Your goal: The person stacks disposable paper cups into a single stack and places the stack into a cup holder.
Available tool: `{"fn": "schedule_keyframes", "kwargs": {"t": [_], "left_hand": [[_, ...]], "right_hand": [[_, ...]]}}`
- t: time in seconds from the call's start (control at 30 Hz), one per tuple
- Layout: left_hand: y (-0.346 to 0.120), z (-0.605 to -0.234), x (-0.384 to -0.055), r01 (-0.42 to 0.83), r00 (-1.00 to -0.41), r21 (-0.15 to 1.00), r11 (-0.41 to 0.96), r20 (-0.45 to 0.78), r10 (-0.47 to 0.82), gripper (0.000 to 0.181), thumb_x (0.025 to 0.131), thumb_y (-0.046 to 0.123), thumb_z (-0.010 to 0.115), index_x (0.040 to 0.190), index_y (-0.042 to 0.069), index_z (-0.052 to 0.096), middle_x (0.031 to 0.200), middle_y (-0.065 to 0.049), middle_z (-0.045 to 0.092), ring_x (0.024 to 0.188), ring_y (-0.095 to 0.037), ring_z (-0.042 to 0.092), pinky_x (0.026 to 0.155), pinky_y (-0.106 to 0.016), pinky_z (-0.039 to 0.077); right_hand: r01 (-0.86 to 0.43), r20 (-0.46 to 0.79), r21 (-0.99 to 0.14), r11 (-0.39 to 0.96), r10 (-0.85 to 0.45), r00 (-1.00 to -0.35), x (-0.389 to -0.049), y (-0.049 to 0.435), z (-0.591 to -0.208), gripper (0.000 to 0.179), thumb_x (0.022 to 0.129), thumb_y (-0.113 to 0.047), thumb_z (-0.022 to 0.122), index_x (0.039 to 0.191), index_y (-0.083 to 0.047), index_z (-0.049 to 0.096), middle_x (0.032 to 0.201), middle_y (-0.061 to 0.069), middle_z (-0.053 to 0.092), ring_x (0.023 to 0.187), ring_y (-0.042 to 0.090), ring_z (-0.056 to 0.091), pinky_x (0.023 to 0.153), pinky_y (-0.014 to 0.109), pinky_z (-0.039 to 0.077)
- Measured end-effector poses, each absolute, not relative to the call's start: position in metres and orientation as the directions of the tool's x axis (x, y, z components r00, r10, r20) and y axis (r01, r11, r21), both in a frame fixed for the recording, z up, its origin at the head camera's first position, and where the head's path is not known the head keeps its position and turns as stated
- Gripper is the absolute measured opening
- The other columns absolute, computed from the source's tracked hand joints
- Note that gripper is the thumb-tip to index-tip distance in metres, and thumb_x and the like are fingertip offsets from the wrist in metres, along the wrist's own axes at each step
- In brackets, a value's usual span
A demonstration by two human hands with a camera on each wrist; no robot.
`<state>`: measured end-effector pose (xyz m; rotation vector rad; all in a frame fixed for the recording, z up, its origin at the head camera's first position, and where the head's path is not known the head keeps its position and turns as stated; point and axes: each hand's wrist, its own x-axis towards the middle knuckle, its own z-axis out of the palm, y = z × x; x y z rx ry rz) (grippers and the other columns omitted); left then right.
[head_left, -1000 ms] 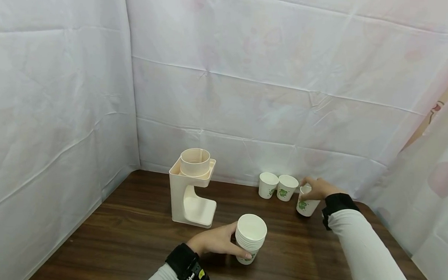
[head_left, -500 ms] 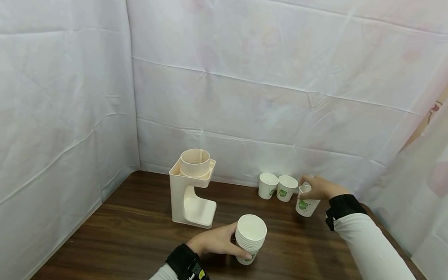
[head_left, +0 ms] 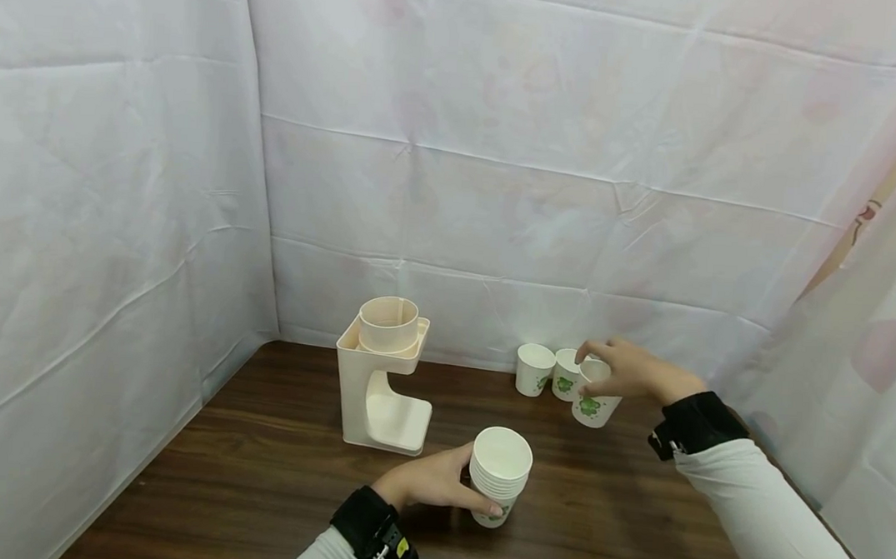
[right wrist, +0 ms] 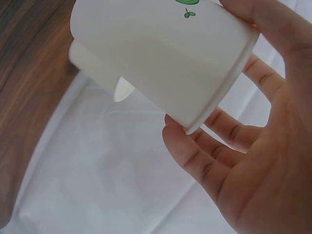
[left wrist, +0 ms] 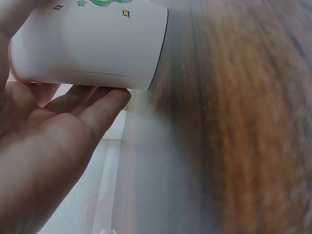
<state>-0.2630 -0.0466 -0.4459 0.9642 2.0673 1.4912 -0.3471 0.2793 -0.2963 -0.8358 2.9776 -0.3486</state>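
Observation:
My left hand (head_left: pixel 435 481) grips a stack of white paper cups (head_left: pixel 502 465) low on its side, at the front middle of the table. In the left wrist view the fingers curl around the printed cup (left wrist: pixel 92 46), whose base is near the wood. My right hand (head_left: pixel 635 371) holds a single white paper cup (head_left: pixel 591 409) with a green print by its rim. Thumb and fingers pinch that cup's rim edge in the right wrist view. The cup is upright; whether its base touches the table I cannot tell.
Two more paper cups stand by the back curtain, a left one (head_left: pixel 534 371) and one (head_left: pixel 565 376) partly covered by my right hand. A cream C-shaped stand (head_left: pixel 356 392) with a round holder (head_left: pixel 388 325) on top is left of the stack. White cloth (head_left: pixel 459 188) surrounds the wooden table (head_left: pixel 259 471).
My right hand has moved the single cup a little left, closer to the two cups at the back. My left hand and the stack have stayed put.

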Motion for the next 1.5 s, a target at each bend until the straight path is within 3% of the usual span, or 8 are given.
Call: {"fn": "schedule_keyframes", "kwargs": {"t": [0.5, 0.97, 1.13, 1.5], "left_hand": [[-0.046, -0.445, -0.264, 0.294, -0.668, 0.938, 0.183, 0.065, 0.741, 0.076, 0.085, 0.020, 0.083, 0.147, 0.026, 0.039, 0.127, 0.012, 0.060, 0.123, -0.008, 0.052, 0.107, -0.033, 0.034], [-0.048, -0.445, -0.266, 0.336, -0.652, 0.924, 0.183, 0.088, 0.753, 0.077, 0.085, 0.021, 0.083, 0.148, 0.026, 0.037, 0.128, 0.012, 0.059, 0.123, -0.008, 0.052, 0.106, -0.034, 0.035], [-0.048, -0.444, -0.267, 0.337, -0.645, 0.926, 0.172, 0.093, 0.759, 0.075, 0.086, 0.021, 0.082, 0.146, 0.026, 0.039, 0.126, 0.012, 0.060, 0.122, -0.008, 0.053, 0.105, -0.033, 0.036], [-0.048, -0.444, -0.266, 0.303, -0.639, 0.938, 0.169, 0.068, 0.766, 0.074, 0.087, 0.023, 0.081, 0.148, 0.027, 0.037, 0.128, 0.011, 0.059, 0.121, -0.008, 0.054, 0.104, -0.033, 0.038]], "right_hand": [[-0.565, 0.087, -0.244, 0.788, -0.562, -0.822, -0.306, 0.253, -0.271, 0.045, 0.083, -0.044, 0.081, 0.116, -0.028, 0.056, 0.105, 0.012, 0.049, 0.085, 0.026, 0.053, 0.068, 0.039, 0.045], [-0.719, 0.217, -0.179, 0.672, -0.686, -0.695, -0.265, 0.220, -0.252, 0.040, 0.084, -0.042, 0.081, 0.116, -0.032, 0.058, 0.103, 0.005, 0.051, 0.085, 0.022, 0.056, 0.072, 0.035, 0.047], [-0.739, 0.217, -0.171, 0.652, -0.706, -0.674, -0.254, 0.210, -0.249, 0.044, 0.084, -0.047, 0.080, 0.119, -0.033, 0.058, 0.109, 0.000, 0.050, 0.091, 0.018, 0.057, 0.076, 0.035, 0.048], [-0.796, 0.229, -0.190, 0.575, -0.762, -0.605, -0.238, 0.190, -0.252, 0.042, 0.084, -0.037, 0.082, 0.117, -0.038, 0.057, 0.110, 0.000, 0.050, 0.093, 0.020, 0.057, 0.077, 0.033, 0.049]]}}
